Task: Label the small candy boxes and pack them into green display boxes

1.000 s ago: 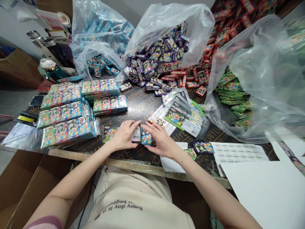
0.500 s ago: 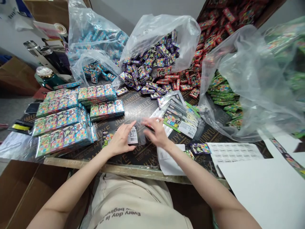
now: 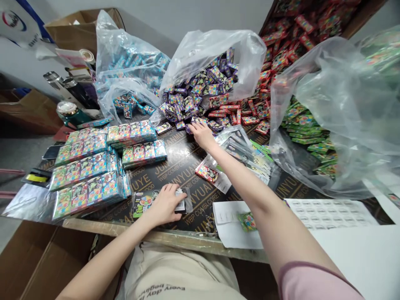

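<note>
My left hand (image 3: 167, 205) lies over a flat black printed packet (image 3: 142, 203) with a clear edge, near the table's front. Its fingers are spread, and they hide part of the packet's white label. My right hand (image 3: 201, 135) is stretched forward to the near edge of a heap of small purple candy packets (image 3: 187, 102). Its fingers are apart, with the tips at a purple packet (image 3: 199, 120); a firm hold on it does not show. Between the hands a red candy packet (image 3: 206, 173) rests on the table beside a clear sleeve.
Neat stacks of multicoloured packets (image 3: 89, 189) stand at the left. Plastic bags hold blue (image 3: 127, 109), purple and green packets (image 3: 308, 135); red packets (image 3: 250, 120) spill behind. Flat printed bags (image 3: 240, 146) lie under my right forearm. A label sheet (image 3: 333, 211) is at the right.
My right hand has moved forward, from beside the left hand to the purple heap. The red packet that was under it now lies uncovered. My left hand has stayed on the black packet.
</note>
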`<action>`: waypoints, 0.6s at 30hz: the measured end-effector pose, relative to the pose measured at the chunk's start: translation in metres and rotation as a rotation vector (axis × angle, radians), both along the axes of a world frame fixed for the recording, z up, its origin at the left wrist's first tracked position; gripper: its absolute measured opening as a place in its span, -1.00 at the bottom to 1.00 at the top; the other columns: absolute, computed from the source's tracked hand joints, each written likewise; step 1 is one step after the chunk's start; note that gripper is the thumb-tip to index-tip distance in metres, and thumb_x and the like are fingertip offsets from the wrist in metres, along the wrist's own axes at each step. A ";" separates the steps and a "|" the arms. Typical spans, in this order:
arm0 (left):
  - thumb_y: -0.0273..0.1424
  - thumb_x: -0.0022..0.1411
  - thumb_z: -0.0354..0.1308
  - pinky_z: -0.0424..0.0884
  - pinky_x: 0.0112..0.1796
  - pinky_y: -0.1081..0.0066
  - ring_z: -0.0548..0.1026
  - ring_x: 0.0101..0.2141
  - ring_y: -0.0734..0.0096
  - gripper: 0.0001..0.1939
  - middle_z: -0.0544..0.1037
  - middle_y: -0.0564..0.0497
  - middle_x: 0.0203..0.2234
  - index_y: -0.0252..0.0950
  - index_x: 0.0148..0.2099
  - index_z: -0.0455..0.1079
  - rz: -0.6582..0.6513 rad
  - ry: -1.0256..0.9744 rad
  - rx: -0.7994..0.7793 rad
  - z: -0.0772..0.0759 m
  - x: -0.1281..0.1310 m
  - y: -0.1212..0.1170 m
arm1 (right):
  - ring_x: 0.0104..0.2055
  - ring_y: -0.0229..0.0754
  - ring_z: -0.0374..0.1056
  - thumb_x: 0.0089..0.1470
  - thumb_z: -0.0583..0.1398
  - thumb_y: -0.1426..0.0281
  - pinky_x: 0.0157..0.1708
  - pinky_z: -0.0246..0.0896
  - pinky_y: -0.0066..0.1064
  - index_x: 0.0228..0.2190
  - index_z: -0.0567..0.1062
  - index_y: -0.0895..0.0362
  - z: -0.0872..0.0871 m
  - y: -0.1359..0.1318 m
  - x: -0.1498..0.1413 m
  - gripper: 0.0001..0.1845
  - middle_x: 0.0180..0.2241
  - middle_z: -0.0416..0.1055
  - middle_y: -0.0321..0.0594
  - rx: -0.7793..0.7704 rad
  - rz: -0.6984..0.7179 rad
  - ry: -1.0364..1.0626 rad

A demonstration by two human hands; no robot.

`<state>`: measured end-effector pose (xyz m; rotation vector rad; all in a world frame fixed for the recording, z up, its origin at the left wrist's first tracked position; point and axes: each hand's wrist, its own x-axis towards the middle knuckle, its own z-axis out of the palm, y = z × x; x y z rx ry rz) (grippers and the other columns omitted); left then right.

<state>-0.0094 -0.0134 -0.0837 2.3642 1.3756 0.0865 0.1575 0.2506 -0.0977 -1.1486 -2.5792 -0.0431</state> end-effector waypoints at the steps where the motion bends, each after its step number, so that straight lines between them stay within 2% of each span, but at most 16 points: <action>1: -0.35 -0.10 0.37 0.23 0.07 0.02 0.26 0.06 -0.03 -0.28 0.28 -0.24 0.06 -0.23 0.15 0.30 0.011 -0.017 -0.012 0.000 -0.002 -0.002 | 0.19 0.00 0.20 0.22 -0.10 0.55 0.16 0.05 -0.03 0.11 0.33 0.25 -0.002 -0.015 0.004 -0.53 0.15 0.30 0.07 0.014 0.042 0.037; 4: -0.32 -0.15 0.41 0.08 0.15 -0.10 0.27 0.08 -0.04 -0.21 0.31 -0.22 0.06 -0.20 0.18 0.30 0.081 -0.157 -0.045 0.000 -0.004 -0.004 | 0.15 -0.10 0.29 0.23 -0.09 0.53 0.14 0.18 -0.12 0.11 0.35 0.17 -0.007 -0.069 0.023 -0.52 0.15 0.32 -0.03 0.015 0.157 0.171; 6: -0.21 -0.18 0.43 0.05 0.17 -0.10 0.29 0.08 -0.02 -0.16 0.36 -0.21 0.05 -0.22 0.19 0.30 0.245 -0.382 -0.064 0.003 0.000 0.002 | 0.16 -0.13 0.30 0.24 -0.07 0.50 0.13 0.23 -0.13 0.10 0.37 0.10 -0.007 -0.105 0.035 -0.54 0.14 0.34 -0.08 0.008 0.229 0.259; 8: -0.11 -0.11 0.38 0.22 0.09 0.03 0.38 0.00 0.08 -0.21 0.43 -0.19 -0.02 -0.28 0.17 0.32 0.516 -0.729 -0.130 0.007 0.007 0.015 | 0.19 -0.13 0.26 0.24 -0.04 0.48 0.16 0.23 -0.10 0.09 0.39 0.05 -0.004 -0.134 0.043 -0.56 0.12 0.36 -0.12 0.026 0.310 0.317; 10: -0.08 0.00 0.30 0.38 -0.10 0.24 0.48 -0.17 0.25 -0.36 0.52 -0.13 -0.14 -0.32 0.07 0.41 0.770 -1.093 -0.257 0.012 0.012 0.032 | 0.21 -0.12 0.24 0.24 0.00 0.47 0.17 0.23 -0.07 0.07 0.41 0.01 0.001 -0.153 0.047 -0.58 0.10 0.39 -0.15 0.048 0.411 0.338; 11: -0.09 0.00 0.30 0.40 -0.20 0.33 0.49 -0.27 0.34 -0.44 0.55 -0.09 -0.22 -0.34 -0.02 0.46 0.857 -1.230 -0.320 0.015 0.014 0.040 | 0.21 -0.11 0.23 0.24 0.02 0.47 0.16 0.23 -0.06 0.06 0.42 0.00 0.003 -0.158 0.048 -0.59 0.08 0.41 -0.17 0.051 0.463 0.340; 13: -0.15 -0.10 0.37 0.37 -0.35 0.47 0.46 -0.41 0.47 -0.56 0.56 -0.02 -0.37 -0.37 -0.22 0.51 0.938 -1.383 -0.386 0.020 0.014 0.054 | 0.21 -0.11 0.23 0.22 0.05 0.47 0.16 0.23 -0.08 0.06 0.42 -0.02 0.007 -0.162 0.048 -0.59 0.08 0.41 -0.18 0.022 0.537 0.326; 15: -0.23 -0.22 0.44 0.34 -0.43 0.52 0.43 -0.49 0.54 -0.60 0.55 0.02 -0.47 -0.38 -0.34 0.50 0.975 -1.440 -0.374 0.025 0.010 0.062 | 0.24 -0.11 0.19 0.21 0.03 0.51 0.18 0.19 -0.06 0.10 0.37 -0.03 0.011 -0.160 0.048 -0.54 0.16 0.32 -0.15 -0.031 0.494 0.296; 18: -0.28 -0.29 0.47 0.35 -0.47 0.52 0.44 -0.53 0.55 -0.58 0.54 0.04 -0.50 -0.39 -0.36 0.48 1.022 -1.484 -0.341 0.033 -0.001 0.064 | 0.33 0.01 0.00 0.17 0.06 0.51 0.23 0.00 0.11 0.20 0.24 -0.01 0.018 -0.155 0.047 -0.43 0.32 -0.01 -0.04 -0.143 0.250 0.306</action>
